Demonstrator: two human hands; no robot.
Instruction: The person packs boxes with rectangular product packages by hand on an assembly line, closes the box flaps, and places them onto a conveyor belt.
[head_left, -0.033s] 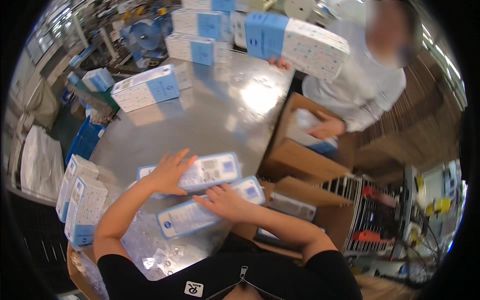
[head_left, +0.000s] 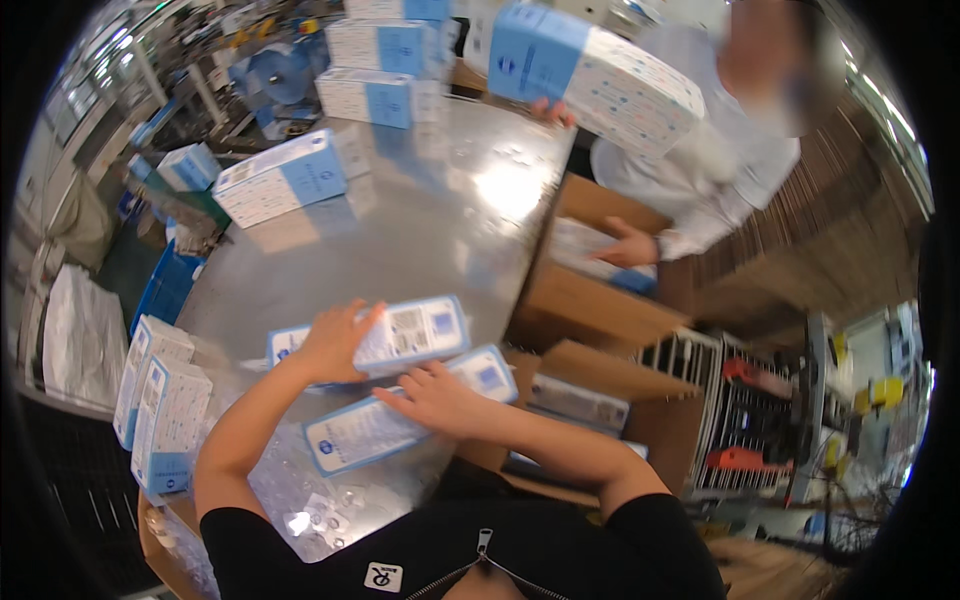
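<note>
Two long white-and-blue cartons lie side by side at a slant on the metal table. My left hand [head_left: 338, 342] spans the far carton [head_left: 412, 333], its fingers spread across the width. My right hand [head_left: 440, 400] lies over the middle of the near carton [head_left: 350, 437], fingers bent over its far edge. A corner of the far carton almost meets the near one under my right fingertips. The undersides of both cartons are hidden.
Upright cartons [head_left: 172, 420] stand at left; another carton [head_left: 285, 178] lies farther back, near a stack [head_left: 368, 95]. Clear plastic film [head_left: 265, 475] covers the near table. Open cardboard boxes [head_left: 600, 310] line the right edge. Across from me a co-worker [head_left: 690, 180] reaches into one, holding a carton [head_left: 600, 75].
The whole view has shifted slightly to the right, so the table and cartons sit a little farther left. The co-worker's hand in the cardboard box has moved slightly. Both my hands stay on their cartons.
</note>
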